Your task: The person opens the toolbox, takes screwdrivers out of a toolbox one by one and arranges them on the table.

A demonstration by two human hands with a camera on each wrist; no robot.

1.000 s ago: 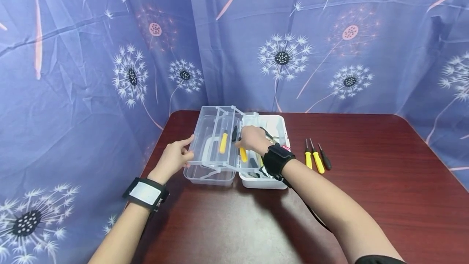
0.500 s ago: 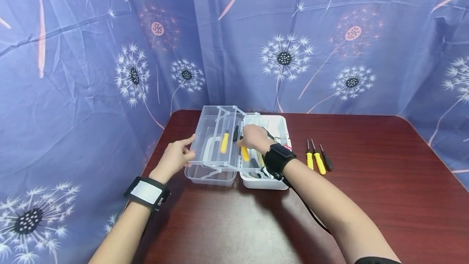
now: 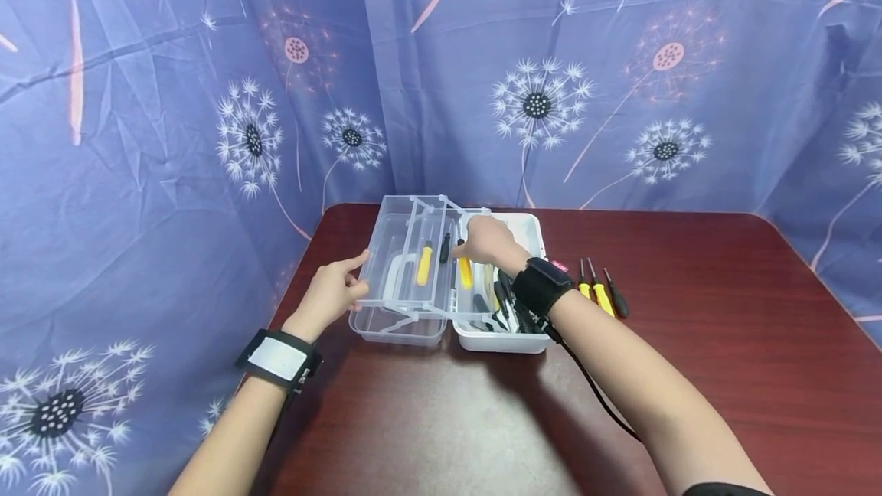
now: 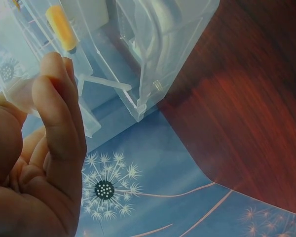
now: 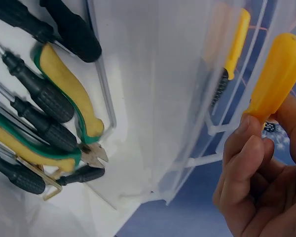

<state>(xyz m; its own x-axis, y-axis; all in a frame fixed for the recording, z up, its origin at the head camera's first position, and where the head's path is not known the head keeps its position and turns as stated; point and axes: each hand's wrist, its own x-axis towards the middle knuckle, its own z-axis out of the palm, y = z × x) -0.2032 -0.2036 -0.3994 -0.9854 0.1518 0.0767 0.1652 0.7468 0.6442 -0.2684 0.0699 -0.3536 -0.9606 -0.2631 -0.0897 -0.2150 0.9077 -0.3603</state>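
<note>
Pinching edge of tray (image 3: 392, 251) with left hand (image 3: 327, 297), yellow handle (image 5: 278, 74) with right hand (image 3: 489, 242), tabletop (image 3: 703, 312) stretching rightward

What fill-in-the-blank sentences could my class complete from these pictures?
The right hand pinches a tool whose handle is ____ (yellow or black).
Beside the toolbox, ____ screwdrivers lie on the table.
The pliers have yellow grips edged in ____.
Missing words: yellow, three, green.
</note>
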